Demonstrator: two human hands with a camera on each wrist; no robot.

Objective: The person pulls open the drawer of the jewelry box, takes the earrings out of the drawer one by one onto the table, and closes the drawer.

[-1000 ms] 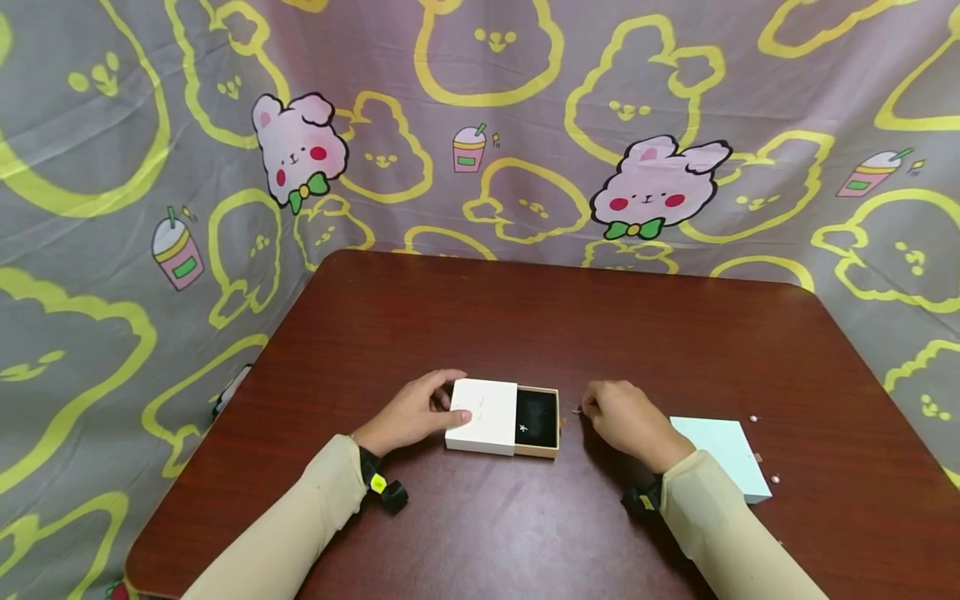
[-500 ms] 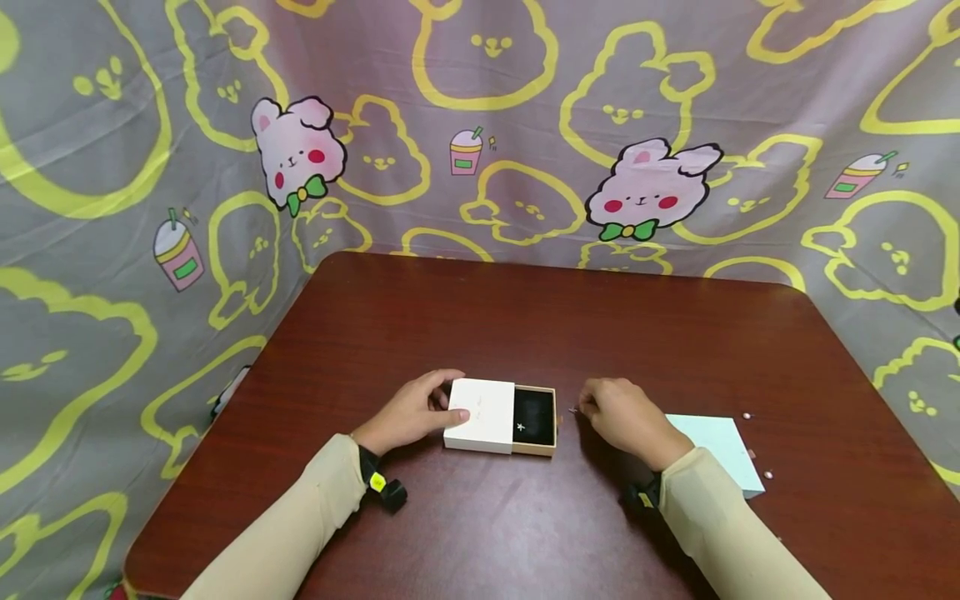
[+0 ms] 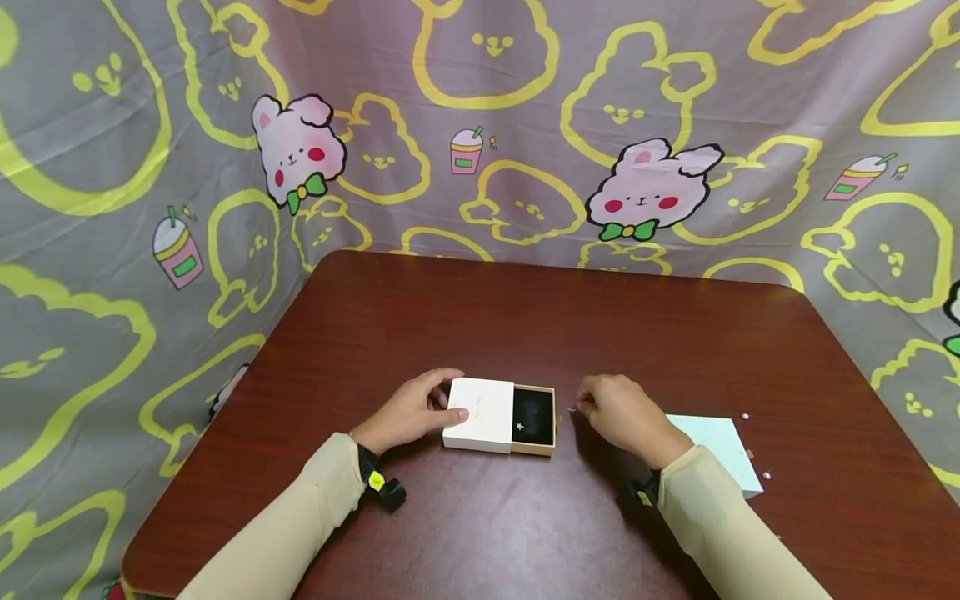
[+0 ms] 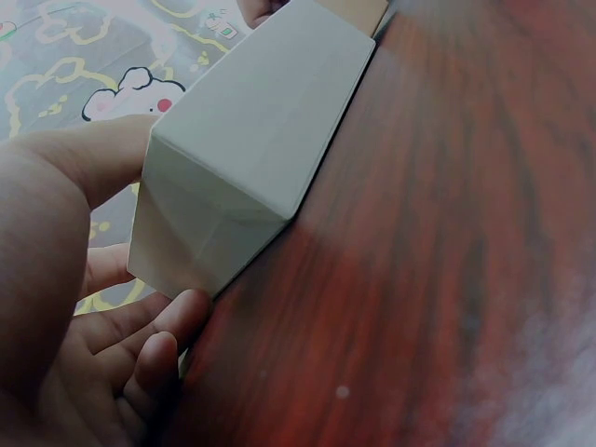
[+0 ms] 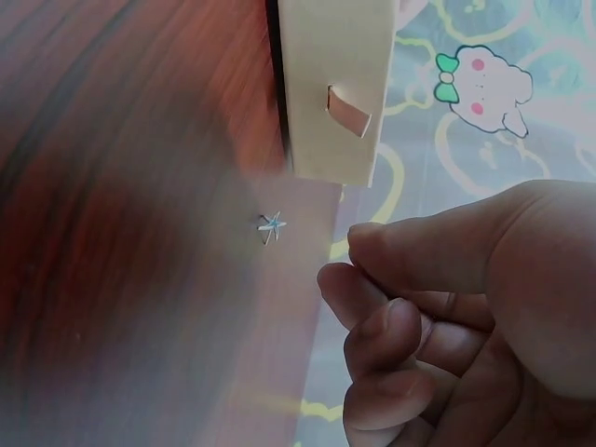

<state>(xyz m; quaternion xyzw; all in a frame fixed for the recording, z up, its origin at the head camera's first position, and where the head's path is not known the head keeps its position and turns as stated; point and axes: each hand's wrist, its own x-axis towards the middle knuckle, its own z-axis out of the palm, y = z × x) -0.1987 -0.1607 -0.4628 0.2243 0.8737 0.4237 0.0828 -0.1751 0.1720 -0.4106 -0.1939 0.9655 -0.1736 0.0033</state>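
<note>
My left hand [image 3: 411, 412] grips the white sleeve of a small drawer-style jewelry box [image 3: 480, 412], thumb on top and fingers at the end. The drawer [image 3: 533, 451] sticks out to the right, showing a black lining with a small star-shaped piece [image 3: 520, 427] on it. To the right of the drawer, another star-shaped piece of jewelry [image 5: 272, 224] lies on the table near the ribbon tab [image 5: 349, 112]. My right hand [image 3: 626, 421] hovers just beside that star, fingers curled and thumb close to the forefinger. In the right wrist view a gap separates fingertips and star.
A pale blue box [image 3: 716, 446] lies on the brown table [image 3: 525, 325], partly behind the right forearm. Two pearl-like pieces sit right of it, an upper pearl [image 3: 746, 416] and a lower pearl [image 3: 767, 476]. A patterned curtain [image 3: 517, 200] hangs around the table.
</note>
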